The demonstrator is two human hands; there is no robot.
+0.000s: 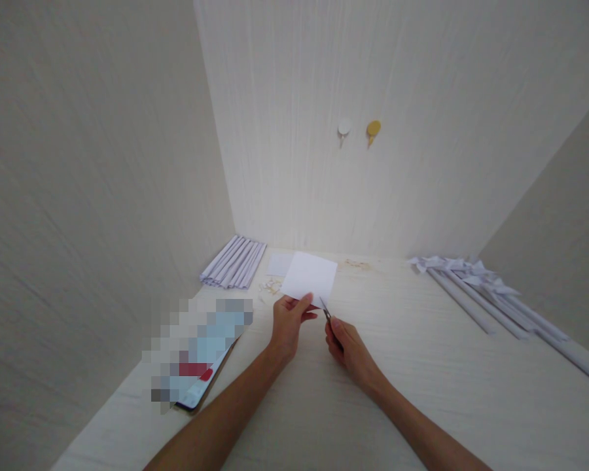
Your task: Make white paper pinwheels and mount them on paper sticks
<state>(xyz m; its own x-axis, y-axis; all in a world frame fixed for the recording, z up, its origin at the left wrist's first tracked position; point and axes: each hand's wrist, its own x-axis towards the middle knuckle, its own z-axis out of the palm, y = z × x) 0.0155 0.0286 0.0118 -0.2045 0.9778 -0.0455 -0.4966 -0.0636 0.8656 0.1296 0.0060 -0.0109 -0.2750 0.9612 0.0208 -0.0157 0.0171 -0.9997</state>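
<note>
My left hand [290, 320] pinches the near edge of a square sheet of white paper [311, 275], thumb on top and fingers underneath. In my right hand [348, 347] is a pair of scissors [328, 314], its handles wrapped by my fingers. The narrow blades point up and left at the paper's near right edge. Whether they touch or cut the paper I cannot tell. Behind the held sheet, partly covered by it, another white paper [278, 263] lies on the table. Small pale scraps [271, 286] are scattered to the left.
At the back left lie several rolled paper tubes [235, 261] side by side. Paper pinwheels on rolled sticks [481, 288] lie at the right. A phone [211, 373], partly blurred, rests at left on the table [422, 379]. Two hooks [374, 129] are on the back wall.
</note>
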